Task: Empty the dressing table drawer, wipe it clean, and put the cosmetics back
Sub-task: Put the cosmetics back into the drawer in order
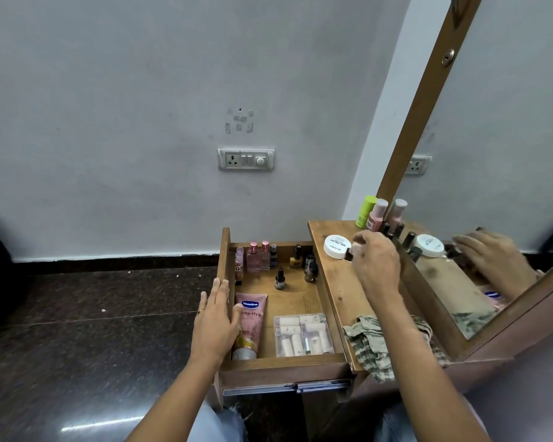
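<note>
Refilling was judged to be in hand: a small dark bottle (349, 255) was pinched on the tabletop (342, 282) by the right hand (375, 263), while the half-filled drawer (284, 366) was steadied by the flat, relaxed left hand (213, 317). Next, upright placement inside would be called for.

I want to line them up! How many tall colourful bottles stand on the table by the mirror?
2: a green bottle and a pink bottle, side by side at the tabletop's back corner. The second pink one is only a reflection in the mirror.
</note>
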Action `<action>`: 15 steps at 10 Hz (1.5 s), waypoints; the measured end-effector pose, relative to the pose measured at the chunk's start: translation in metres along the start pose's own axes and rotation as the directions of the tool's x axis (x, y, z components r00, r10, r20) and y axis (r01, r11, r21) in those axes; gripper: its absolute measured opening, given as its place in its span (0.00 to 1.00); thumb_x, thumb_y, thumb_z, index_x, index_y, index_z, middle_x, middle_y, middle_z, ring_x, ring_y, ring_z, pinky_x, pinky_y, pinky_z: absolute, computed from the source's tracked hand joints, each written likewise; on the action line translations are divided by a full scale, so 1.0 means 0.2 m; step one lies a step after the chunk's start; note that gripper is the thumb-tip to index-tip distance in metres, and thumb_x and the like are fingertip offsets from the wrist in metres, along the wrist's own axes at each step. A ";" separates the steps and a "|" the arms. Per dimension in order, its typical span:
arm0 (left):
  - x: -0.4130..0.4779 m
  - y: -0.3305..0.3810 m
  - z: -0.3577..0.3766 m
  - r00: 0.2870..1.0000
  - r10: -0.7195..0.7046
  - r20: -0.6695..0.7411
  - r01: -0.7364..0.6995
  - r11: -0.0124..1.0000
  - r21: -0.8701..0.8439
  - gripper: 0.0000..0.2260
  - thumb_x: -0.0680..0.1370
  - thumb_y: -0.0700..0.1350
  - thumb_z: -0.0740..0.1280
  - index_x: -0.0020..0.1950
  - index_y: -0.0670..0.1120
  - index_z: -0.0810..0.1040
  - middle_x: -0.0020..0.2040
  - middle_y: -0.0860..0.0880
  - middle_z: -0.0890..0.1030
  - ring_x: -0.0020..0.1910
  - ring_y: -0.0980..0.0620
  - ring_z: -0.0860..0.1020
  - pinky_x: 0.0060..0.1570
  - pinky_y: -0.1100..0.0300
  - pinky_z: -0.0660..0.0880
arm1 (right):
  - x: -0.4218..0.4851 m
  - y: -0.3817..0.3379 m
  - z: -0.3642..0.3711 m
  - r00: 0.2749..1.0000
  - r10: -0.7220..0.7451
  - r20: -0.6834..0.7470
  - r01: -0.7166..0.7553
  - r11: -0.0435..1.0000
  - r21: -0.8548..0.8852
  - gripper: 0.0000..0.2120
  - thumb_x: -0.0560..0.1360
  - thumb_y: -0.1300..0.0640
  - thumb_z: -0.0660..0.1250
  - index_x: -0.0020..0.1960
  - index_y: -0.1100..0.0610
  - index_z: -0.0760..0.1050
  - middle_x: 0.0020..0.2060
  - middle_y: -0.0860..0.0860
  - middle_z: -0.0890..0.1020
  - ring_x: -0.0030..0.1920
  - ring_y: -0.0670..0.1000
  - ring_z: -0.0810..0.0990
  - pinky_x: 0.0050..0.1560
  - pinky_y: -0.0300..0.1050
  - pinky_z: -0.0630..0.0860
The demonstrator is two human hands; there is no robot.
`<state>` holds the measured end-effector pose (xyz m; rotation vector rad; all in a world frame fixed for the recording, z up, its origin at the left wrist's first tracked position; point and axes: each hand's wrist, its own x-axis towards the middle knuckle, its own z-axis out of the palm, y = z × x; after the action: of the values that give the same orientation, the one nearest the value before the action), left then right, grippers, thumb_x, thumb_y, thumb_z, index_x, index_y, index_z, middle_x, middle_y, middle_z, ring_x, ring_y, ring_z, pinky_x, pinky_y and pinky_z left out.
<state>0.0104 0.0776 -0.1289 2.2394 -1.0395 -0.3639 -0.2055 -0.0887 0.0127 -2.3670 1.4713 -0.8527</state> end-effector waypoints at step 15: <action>-0.01 0.01 -0.01 1.000 0.013 -0.002 -0.013 0.999 -0.038 0.29 0.81 0.56 0.59 0.79 0.53 0.53 0.79 0.55 0.50 0.78 0.48 0.48 0.73 0.47 0.56 | -0.29 -0.02 0.86 0.831 0.308 0.463 -0.183 0.938 -0.295 0.31 0.77 0.66 0.56 0.78 0.54 0.51 0.71 0.65 0.57 0.71 0.62 0.61 0.69 0.54 0.65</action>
<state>0.0095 0.0792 -0.1257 2.1984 -1.0374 -0.3734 -0.1210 -0.0547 -0.1435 -2.2348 1.6566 0.0248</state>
